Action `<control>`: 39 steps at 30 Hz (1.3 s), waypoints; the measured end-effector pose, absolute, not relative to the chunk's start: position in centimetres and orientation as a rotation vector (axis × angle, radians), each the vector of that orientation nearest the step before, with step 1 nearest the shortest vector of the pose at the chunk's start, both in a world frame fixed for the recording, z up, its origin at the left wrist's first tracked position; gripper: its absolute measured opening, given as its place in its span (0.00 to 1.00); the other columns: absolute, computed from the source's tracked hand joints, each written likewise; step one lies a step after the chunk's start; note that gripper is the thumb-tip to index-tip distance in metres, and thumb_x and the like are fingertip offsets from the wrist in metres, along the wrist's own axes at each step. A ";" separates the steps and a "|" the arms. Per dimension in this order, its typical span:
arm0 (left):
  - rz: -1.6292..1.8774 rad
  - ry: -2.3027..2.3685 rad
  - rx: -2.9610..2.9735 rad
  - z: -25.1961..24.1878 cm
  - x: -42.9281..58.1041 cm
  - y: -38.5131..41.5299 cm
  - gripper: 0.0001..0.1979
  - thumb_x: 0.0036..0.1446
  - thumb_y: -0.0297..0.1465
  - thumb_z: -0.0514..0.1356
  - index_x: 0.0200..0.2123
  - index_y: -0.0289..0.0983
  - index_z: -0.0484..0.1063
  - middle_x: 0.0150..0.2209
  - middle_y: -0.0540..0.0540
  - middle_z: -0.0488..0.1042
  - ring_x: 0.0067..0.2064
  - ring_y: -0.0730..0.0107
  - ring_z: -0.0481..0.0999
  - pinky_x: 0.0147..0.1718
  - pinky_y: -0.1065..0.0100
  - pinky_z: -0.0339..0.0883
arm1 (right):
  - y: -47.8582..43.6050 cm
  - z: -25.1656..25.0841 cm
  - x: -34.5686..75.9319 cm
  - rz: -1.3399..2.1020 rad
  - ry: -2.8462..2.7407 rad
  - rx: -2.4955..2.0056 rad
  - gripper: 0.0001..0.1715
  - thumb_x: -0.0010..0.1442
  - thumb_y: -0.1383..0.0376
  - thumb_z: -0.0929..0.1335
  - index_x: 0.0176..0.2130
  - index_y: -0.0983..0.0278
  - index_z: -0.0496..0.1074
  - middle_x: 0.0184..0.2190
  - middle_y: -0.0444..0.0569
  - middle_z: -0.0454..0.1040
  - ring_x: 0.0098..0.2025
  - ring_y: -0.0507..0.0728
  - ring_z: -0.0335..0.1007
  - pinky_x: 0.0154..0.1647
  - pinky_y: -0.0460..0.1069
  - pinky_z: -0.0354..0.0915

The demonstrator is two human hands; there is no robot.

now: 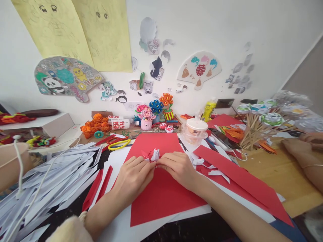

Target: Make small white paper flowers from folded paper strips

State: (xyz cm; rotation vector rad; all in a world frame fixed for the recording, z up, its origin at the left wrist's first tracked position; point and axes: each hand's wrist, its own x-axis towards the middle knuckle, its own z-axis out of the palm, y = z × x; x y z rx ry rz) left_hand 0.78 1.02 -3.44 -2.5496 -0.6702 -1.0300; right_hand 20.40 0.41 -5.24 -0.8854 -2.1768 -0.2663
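Both my hands meet over a large red sheet of paper (161, 198) in the middle of the table. My left hand (135, 173) and my right hand (178, 168) are closed, fingertips pinched together on a small red-and-white folded paper piece (154, 154). White and red folds stick up beyond my fingers; the part between the fingertips is hidden. White sheets (186, 215) lie under the red one. To the left are folded red strips (104, 183) and yellow-handled scissors (119, 144). Right of my right hand lie a long red paper piece (234, 178) and white paper scraps (219, 173).
Many folded white paper strips (63, 174) cover the left side. A lidded plastic cup (196, 127) stands behind the paper, near a yellow bottle (209, 109). Craft flowers (155, 107) line the wall. At right, another person's hand (295, 148) rests near a paper-flower bunch (272, 119).
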 end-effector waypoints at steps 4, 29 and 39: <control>-1.077 -0.658 -2.555 -3.4 0.8 0.9 0.06 0.59 0.23 0.55 0.36 0.35 0.71 0.24 0.50 0.72 0.25 0.72 0.66 0.25 0.70 0.58 | 0.3 -5.2 20.5 -0.248 -2.139 -0.860 0.12 0.66 0.65 0.62 0.35 0.65 0.73 0.29 0.47 0.76 0.30 0.51 0.70 0.32 0.46 0.59; -1.054 -0.668 -2.487 -3.7 1.0 1.3 0.07 0.61 0.25 0.53 0.32 0.35 0.70 0.22 0.50 0.70 0.24 0.74 0.65 0.23 0.70 0.55 | 0.2 -5.3 19.9 -0.413 -2.125 -0.903 0.09 0.63 0.67 0.63 0.36 0.65 0.72 0.27 0.48 0.74 0.26 0.52 0.67 0.28 0.48 0.55; -0.674 -0.503 -2.350 -3.7 0.6 2.4 0.14 0.61 0.19 0.47 0.27 0.34 0.66 0.22 0.49 0.66 0.24 0.69 0.64 0.24 0.65 0.52 | 1.6 -5.7 19.0 -0.739 -2.289 -0.766 0.16 0.63 0.74 0.59 0.25 0.66 0.65 0.19 0.44 0.65 0.21 0.51 0.58 0.25 0.49 0.46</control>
